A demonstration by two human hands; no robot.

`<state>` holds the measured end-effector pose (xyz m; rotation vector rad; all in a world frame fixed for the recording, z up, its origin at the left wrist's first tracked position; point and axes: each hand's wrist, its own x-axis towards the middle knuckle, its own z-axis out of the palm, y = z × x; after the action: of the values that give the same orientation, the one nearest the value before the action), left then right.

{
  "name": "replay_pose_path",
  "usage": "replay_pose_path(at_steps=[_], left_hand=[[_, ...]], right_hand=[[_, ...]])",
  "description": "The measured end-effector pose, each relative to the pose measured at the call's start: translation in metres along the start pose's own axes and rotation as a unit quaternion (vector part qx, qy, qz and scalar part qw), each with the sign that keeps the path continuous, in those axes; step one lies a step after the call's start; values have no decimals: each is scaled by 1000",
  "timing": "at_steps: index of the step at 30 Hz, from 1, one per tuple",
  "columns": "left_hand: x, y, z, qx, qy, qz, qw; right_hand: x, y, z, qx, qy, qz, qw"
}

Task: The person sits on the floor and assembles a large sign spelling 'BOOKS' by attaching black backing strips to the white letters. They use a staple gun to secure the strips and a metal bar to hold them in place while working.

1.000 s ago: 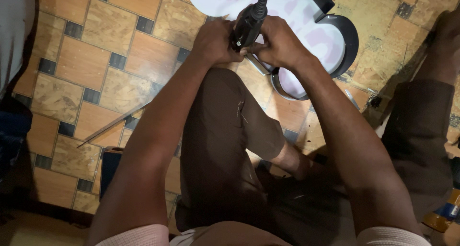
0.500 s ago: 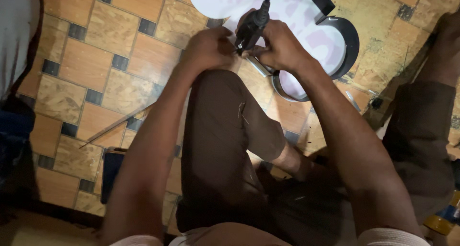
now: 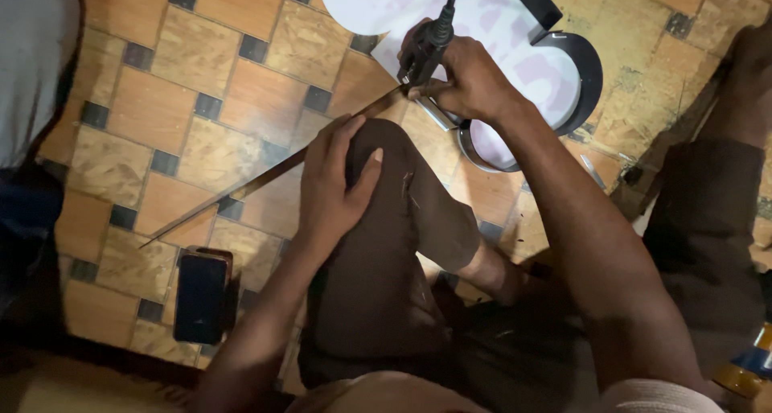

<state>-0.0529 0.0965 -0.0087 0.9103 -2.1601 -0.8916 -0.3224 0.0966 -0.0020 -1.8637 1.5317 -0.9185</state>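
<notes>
The scene is dim and warm-toned, and the brightest patch is the white sign panel (image 3: pixel 498 51) at the top, which looks slightly washed out as if the light falls from above and ahead of it. Away from that panel the light drops off steadily, so the tiled floor (image 3: pixel 185 99) to its left is moderately lit, while the lower left corner and the area below the panel, around the lap, sink into deep shadow with little detail. Focus is soft overall, with mild graininess in the dark parts and some smearing towards the frame edges farthest from the panel.
</notes>
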Motion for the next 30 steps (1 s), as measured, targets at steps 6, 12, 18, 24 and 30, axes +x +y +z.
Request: replay_pose_path(at_steps=[6,12,18,24,30], left_hand=[[3,0,0,-4,-10,-8,1000],[1,-1,0,-4,-12,-10,1000],[2,-2,0,-5,-22,-16,1000],[1,-2,0,-7,-17,-13,1000],[0,-2,2,-9,-24,-18,999]], right_hand=[[-1,2,0,1,-2,22,1000],[0,5,2,-15,0,31,999],[-1,3,1,5,7,-3,1000],[-1,1,0,-10,1,6,1000],[-3,0,0,-13,6,6,1000]])
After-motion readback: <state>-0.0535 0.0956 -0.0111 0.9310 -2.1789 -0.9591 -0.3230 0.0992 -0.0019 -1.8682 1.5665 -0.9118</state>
